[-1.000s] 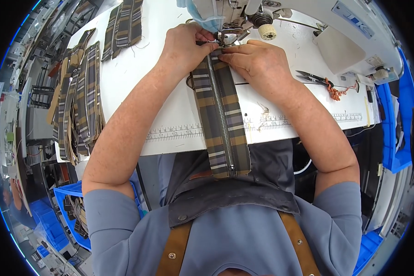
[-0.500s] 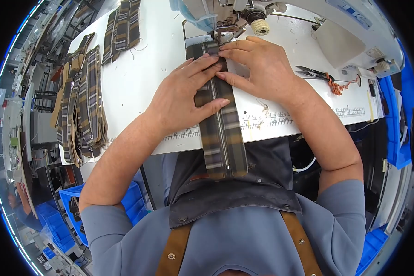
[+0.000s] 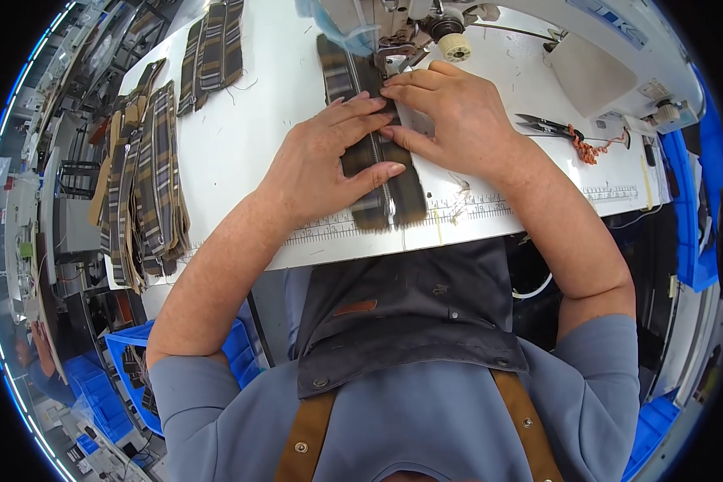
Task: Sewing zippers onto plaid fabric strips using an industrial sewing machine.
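Plaid zipper strip (image 3: 373, 153) lies under both flat, open hands: left hand (image 3: 329, 165), right hand (image 3: 450, 112).

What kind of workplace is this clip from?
Most likely a garment sewing workshop: a sewing machine on a white table, both hands on a plaid zipper strip, a stack of plaid strips alongside.

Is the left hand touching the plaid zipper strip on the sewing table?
Touching. The head view shows the left hand lying flat on the plaid zipper strip, fingers spread across it with no gap, beside the right hand.
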Available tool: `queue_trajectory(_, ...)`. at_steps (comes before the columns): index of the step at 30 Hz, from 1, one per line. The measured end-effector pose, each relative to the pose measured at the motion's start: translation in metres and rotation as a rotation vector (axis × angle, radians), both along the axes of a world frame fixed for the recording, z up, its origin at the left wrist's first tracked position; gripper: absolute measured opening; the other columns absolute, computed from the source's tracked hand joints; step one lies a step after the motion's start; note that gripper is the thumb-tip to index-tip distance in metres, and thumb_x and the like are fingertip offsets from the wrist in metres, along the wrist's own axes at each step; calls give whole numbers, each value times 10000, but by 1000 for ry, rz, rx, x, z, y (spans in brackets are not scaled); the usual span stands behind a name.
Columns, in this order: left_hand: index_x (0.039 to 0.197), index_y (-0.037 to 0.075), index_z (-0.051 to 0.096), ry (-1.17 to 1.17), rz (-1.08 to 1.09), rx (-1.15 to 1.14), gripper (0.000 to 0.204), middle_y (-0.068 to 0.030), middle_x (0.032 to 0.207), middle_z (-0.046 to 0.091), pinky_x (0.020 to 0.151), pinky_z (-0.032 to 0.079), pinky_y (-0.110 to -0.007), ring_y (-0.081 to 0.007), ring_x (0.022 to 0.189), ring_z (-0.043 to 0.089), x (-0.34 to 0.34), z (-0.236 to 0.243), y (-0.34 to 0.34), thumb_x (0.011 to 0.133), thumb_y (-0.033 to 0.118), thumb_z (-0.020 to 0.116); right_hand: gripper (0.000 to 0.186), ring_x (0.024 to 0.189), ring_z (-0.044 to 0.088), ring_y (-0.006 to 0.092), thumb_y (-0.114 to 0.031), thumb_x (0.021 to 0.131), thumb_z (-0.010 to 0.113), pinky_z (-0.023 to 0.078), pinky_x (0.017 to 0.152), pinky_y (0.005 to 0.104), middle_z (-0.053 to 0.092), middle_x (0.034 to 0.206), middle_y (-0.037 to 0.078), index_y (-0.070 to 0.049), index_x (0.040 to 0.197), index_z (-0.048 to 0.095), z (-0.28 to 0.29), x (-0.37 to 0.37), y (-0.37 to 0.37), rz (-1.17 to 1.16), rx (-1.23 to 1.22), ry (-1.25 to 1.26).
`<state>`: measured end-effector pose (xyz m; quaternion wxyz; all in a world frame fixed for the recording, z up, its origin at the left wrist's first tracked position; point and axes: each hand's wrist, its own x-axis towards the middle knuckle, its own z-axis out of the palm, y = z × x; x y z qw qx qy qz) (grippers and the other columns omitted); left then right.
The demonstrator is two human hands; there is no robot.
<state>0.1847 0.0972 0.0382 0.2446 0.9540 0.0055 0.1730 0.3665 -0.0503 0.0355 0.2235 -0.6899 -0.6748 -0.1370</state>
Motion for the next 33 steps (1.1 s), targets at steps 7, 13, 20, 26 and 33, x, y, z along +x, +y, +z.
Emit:
queue_trajectory(7,1271,-15,679,-3,-12,-22,595,-211,1360,651,1120,466,-435,-358,1339,581,1,4,2,812,317,858,409,1013,685,239,-337,822,789,577,824,365,731,1157,40,-84,1141,748,-2,-1,1,-10,21,-17)
queue_trajectory(13,1255,-10,688,-27,-4,-27,584,-217,1308,679,1110,477,-415,-340,1316,603,9,0,8,787,282,879,390,995,686,212,-385,826,772,586,795,355,735,1083,15,-88,1078,770,-3,-1,2,-9,63,-45)
queue_trajectory(20,1194,12,730,-61,23,-32,468,-182,1290,696,1054,524,-391,-310,1239,658,22,-3,25,801,226,864,347,978,678,211,-346,852,754,583,777,360,728,1023,17,-77,1070,769,-3,-2,3,0,73,-29)
queue_trajectory(26,1138,49,770,-108,26,-9,339,-148,1223,727,937,568,-350,-282,1082,716,40,-6,47,838,193,833,270,965,675,204,-283,867,736,584,771,362,724,1003,15,-74,1033,780,-3,-5,4,-38,75,-39)
queue_trajectory(33,1107,32,772,-65,53,127,255,-169,1035,758,774,574,-379,-308,886,735,57,1,65,894,172,774,254,959,677,209,-282,875,736,582,763,368,722,985,22,-81,1024,780,-4,-1,5,-33,89,-24)
